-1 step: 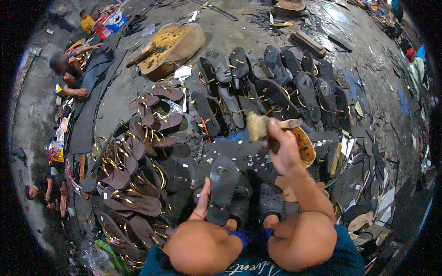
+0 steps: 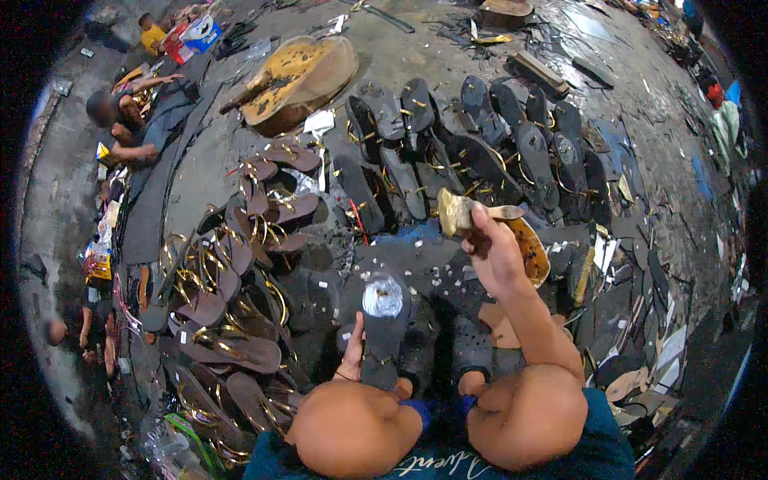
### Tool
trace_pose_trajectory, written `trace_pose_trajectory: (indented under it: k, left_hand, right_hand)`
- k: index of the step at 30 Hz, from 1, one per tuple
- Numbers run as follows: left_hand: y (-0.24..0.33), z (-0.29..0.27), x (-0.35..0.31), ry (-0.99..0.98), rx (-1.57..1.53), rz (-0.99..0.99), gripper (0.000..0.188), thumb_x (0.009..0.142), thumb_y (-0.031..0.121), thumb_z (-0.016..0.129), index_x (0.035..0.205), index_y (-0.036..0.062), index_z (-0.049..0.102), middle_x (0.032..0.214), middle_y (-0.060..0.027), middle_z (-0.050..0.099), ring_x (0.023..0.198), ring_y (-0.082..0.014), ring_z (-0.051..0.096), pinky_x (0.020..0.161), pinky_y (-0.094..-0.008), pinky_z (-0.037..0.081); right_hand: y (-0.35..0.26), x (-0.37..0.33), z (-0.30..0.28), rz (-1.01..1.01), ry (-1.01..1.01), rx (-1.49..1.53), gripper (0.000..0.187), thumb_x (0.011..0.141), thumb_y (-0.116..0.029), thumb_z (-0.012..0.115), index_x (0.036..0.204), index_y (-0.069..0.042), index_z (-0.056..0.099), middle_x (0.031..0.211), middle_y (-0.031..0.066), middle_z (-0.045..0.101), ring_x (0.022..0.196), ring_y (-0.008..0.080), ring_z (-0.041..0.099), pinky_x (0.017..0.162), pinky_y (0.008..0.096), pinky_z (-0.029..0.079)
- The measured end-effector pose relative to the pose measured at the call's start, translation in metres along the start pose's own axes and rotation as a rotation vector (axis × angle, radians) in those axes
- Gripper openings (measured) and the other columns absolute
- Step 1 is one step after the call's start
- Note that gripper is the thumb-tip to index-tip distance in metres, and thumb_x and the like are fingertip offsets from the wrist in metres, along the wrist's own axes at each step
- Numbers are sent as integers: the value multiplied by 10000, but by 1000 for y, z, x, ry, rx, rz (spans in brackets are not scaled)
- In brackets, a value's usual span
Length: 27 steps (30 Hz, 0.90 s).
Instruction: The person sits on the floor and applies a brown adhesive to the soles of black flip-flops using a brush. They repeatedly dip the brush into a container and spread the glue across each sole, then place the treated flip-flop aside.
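Gluing step, by the look of it: left hand (image 2: 350,358) flat, steadying dark sandal sole (image 2: 382,336) on the floor (image 2: 200,172) between the knees; right hand (image 2: 494,254) closed around raised glue brush (image 2: 458,213). Next: brush down onto sole, steadily.

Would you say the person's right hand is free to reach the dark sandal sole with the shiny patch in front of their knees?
Probably not yet: the right hand is raised, gripping a glue-caked brush. Nothing blocks the sole, which the left hand already steadies.
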<state>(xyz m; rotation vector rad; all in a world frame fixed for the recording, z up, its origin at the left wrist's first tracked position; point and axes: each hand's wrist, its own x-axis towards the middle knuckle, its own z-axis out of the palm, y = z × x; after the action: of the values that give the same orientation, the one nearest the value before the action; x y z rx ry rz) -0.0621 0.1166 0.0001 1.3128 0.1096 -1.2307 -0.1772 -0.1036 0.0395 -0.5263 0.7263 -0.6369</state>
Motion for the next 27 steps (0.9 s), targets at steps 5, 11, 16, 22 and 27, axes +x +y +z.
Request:
trace_pose_trajectory:
  k: [5,11,16,22,27]
  left_hand:
    - [55,30,15,-206,-130,93,598,905,582,475,1175,60,587,1096,-79,630,910,-188,616,833,-333,515]
    - [93,63,65,-343,-373,71,719,858,695,476,1208,74,564,1133,-96,617,909,-210,629,820,-354,538]
    - [69,47,95,-369,-330,42,935,834,761,411,1289,-55,469,1142,-208,627,1013,-281,650,882,-383,532]
    - [62,61,104,-338,-419,89,723,841,746,441,1082,85,602,938,-45,660,783,-188,645,694,-330,549]
    - [80,59,102,-313,-553,267,692,843,702,494,1133,79,571,970,-57,657,803,-202,653,701,-357,568]
  right_hand:
    - [23,17,7,120,-12,48,210,905,-244,662,1012,-67,628,901,9,650,783,120,579,603,241,407]
    - [43,6,26,-996,-173,-1237,209,853,-143,704,1017,-29,641,908,51,669,896,126,602,823,291,476]
    - [29,7,40,-423,-237,-862,196,852,-131,702,997,-15,640,916,73,677,903,135,612,850,321,474]
    - [24,28,31,-577,-101,-916,239,853,-215,690,981,-17,654,929,132,700,850,224,672,796,356,514]
    - [27,13,19,-682,-53,-1190,210,842,-213,695,954,-39,665,854,147,697,803,268,689,763,380,526]
